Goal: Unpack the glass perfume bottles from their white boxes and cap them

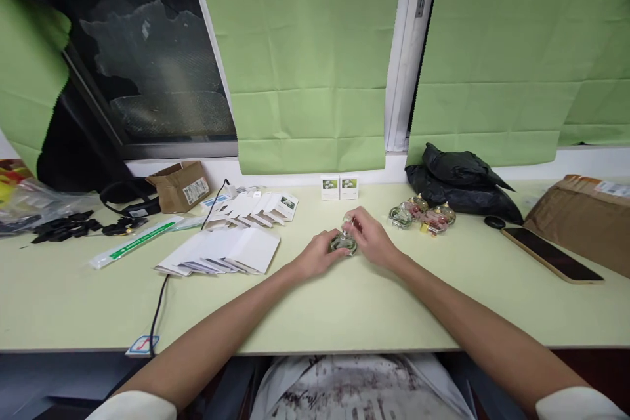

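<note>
Between my hands, over the middle of the table, is a small clear glass bottle [343,244] with green showing in it. My left hand [319,254] wraps round the side of its body, fingers closed. From above, my right hand [367,233] pinches at the bottle's top; the fingers hide most of that part. To the right lie several similar small glass bottles [436,218], with pink and green contents and gold-coloured tops. Two small white boxes [339,188] with a flower picture stand upright behind my hands.
Flattened white cartons [226,251] lie left of my hands, crossed by a black cable [160,305]. Behind them stands an open cardboard box [180,187]. On the right are black plastic bags [457,184], a phone [548,252] and a brown parcel [583,223].
</note>
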